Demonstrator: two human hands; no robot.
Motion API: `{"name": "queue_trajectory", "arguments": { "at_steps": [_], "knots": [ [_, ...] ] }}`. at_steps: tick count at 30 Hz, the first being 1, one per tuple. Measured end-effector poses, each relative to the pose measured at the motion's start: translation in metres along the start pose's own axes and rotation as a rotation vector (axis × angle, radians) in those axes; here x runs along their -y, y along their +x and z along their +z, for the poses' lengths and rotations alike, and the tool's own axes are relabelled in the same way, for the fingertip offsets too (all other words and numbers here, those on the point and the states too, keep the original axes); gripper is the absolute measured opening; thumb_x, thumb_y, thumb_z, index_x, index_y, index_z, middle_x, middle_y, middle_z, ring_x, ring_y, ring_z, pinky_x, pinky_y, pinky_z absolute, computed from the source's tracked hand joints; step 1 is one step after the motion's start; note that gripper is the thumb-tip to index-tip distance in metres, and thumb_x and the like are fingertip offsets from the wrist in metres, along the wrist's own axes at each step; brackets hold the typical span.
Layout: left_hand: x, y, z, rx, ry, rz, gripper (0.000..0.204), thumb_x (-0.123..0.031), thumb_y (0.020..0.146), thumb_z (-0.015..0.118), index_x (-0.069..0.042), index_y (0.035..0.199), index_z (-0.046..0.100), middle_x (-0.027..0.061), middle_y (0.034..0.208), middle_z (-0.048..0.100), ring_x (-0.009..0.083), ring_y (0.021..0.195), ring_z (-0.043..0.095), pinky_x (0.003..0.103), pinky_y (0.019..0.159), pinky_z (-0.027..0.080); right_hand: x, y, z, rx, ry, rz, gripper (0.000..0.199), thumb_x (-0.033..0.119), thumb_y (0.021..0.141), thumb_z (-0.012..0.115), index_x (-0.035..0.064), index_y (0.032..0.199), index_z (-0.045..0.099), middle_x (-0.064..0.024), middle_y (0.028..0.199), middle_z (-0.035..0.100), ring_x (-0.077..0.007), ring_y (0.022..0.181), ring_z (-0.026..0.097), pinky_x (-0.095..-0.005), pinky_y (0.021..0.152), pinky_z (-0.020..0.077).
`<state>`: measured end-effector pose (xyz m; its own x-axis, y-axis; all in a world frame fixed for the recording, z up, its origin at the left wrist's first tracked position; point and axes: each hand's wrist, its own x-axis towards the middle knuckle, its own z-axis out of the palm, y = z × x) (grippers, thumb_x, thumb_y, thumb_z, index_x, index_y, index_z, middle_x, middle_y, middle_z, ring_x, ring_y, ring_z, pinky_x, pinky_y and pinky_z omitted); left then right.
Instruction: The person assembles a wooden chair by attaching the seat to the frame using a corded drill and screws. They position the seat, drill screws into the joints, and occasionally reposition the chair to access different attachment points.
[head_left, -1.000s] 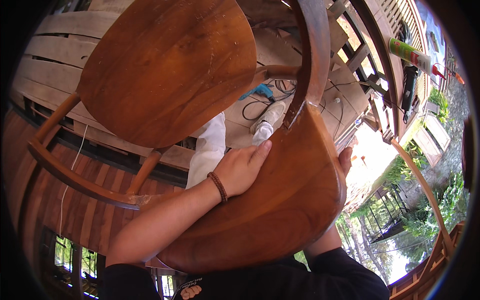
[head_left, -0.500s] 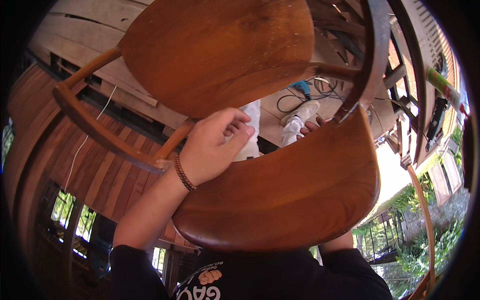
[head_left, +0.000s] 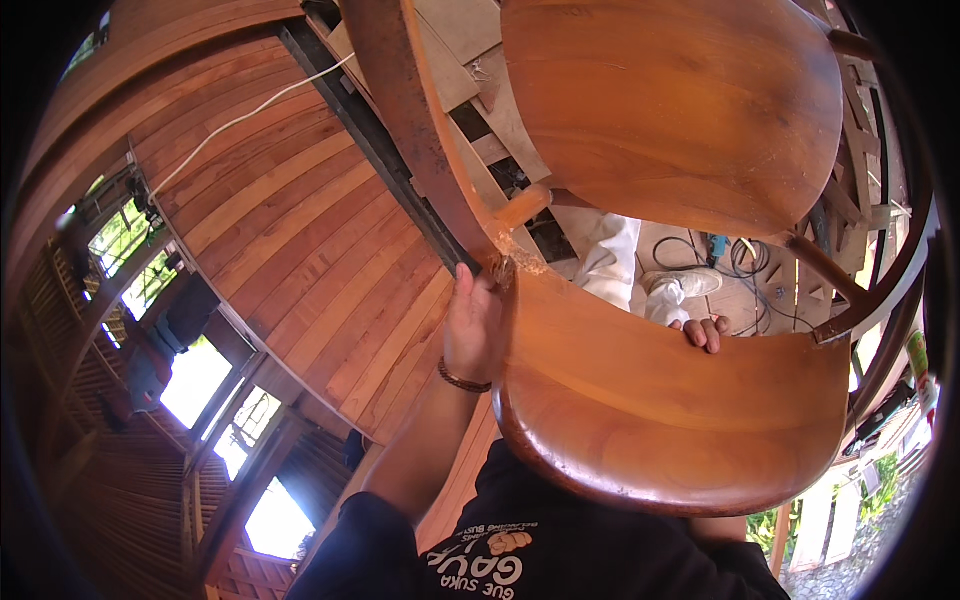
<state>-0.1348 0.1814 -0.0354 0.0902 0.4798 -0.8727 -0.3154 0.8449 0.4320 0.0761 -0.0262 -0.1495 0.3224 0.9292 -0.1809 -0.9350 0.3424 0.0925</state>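
The near part of one glossy brown wooden chair (head_left: 660,400), its broad curved backrest (head_left: 640,365), spans left to right before the chest; the rounded seat (head_left: 680,120) points away, cut off above. The right hand (head_left: 704,333) holds the backrest's edge, fingers curled over. The left hand (head_left: 474,322) touches its left end; finger closure cannot be told. Beyond lie one pale shoe (head_left: 697,284) and one half-hidden blue object (head_left: 716,247), perhaps a power tool.

Woodworking workshop, blue corded power tool (head_left: 716,248), loose boards (head_left: 450,72)
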Motion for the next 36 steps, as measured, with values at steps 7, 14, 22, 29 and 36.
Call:
{"name": "queue_trajectory", "arguments": {
  "at_steps": [7, 14, 22, 29, 36],
  "knots": [
    [0.023, 0.046, 0.007, 0.33, -0.471, -0.014, 0.084, -0.077, 0.094, 0.024, 0.0, 0.095, 0.06, 0.011, 0.084, 0.06, 0.0282, 0.081, 0.06, 0.044, 0.081, 0.049, 0.003, -0.005, -0.001, -0.025, 0.014, -0.016, 0.048, 0.047, 0.103, 0.036, 0.0064, 0.127, 0.045, -0.0044, 0.107, 0.056, -0.0243, 0.115, 0.048, -0.0531, 0.117, 0.0156],
    [0.029, 0.048, 0.004, 0.304, -0.5, -0.039, 0.077, -0.073, 0.095, 0.028, -0.002, 0.094, 0.061, 0.0081, 0.08, 0.058, 0.0233, 0.072, 0.058, 0.042, 0.076, 0.05, 0.002, 0.005, 0.01, -0.002, 0.004, 0.037, 0.063, 0.061, 0.1, 0.028, 0.0058, 0.127, 0.044, -0.0057, 0.11, 0.057, -0.0242, 0.118, 0.047, -0.0526, 0.117, 0.0149],
    [0.026, 0.042, 0.02, 0.045, -0.585, -0.066, 0.073, -0.072, 0.091, 0.037, -0.003, 0.094, 0.061, 0.0085, 0.082, 0.058, 0.0243, 0.072, 0.058, 0.042, 0.074, 0.049, -0.004, 0.012, 0.002, 0.051, 0.047, -0.01, 0.064, 0.062, 0.1, 0.027, 0.0063, 0.126, 0.045, -0.0067, 0.11, 0.058, -0.0254, 0.119, 0.047, -0.0545, 0.117, 0.0152],
    [0.022, 0.048, 0.0, 0.378, -0.616, -0.111, 0.069, -0.064, 0.094, 0.038, 0.0, 0.107, 0.061, 0.0099, 0.092, 0.058, 0.0219, 0.078, 0.056, 0.04, 0.08, 0.044, -0.01, -0.001, 0.016, -0.08, -0.003, -0.097, 0.053, 0.046, 0.102, 0.041, 0.0017, 0.132, 0.041, -0.0108, 0.111, 0.058, -0.0282, 0.121, 0.045, -0.0593, 0.116, 0.0156],
    [0.024, 0.049, -0.015, 0.426, -0.484, -0.025, 0.059, -0.054, 0.098, 0.045, -0.001, 0.123, 0.048, 0.0112, 0.11, 0.05, 0.02, 0.091, 0.056, 0.041, 0.088, 0.043, -0.011, 0.012, 0.003, 0.118, -0.003, -0.055, 0.064, 0.054, 0.102, 0.032, 0.0015, 0.138, 0.039, -0.011, 0.122, 0.058, -0.0265, 0.125, 0.046, -0.057, 0.116, 0.0102]
  ]
}}
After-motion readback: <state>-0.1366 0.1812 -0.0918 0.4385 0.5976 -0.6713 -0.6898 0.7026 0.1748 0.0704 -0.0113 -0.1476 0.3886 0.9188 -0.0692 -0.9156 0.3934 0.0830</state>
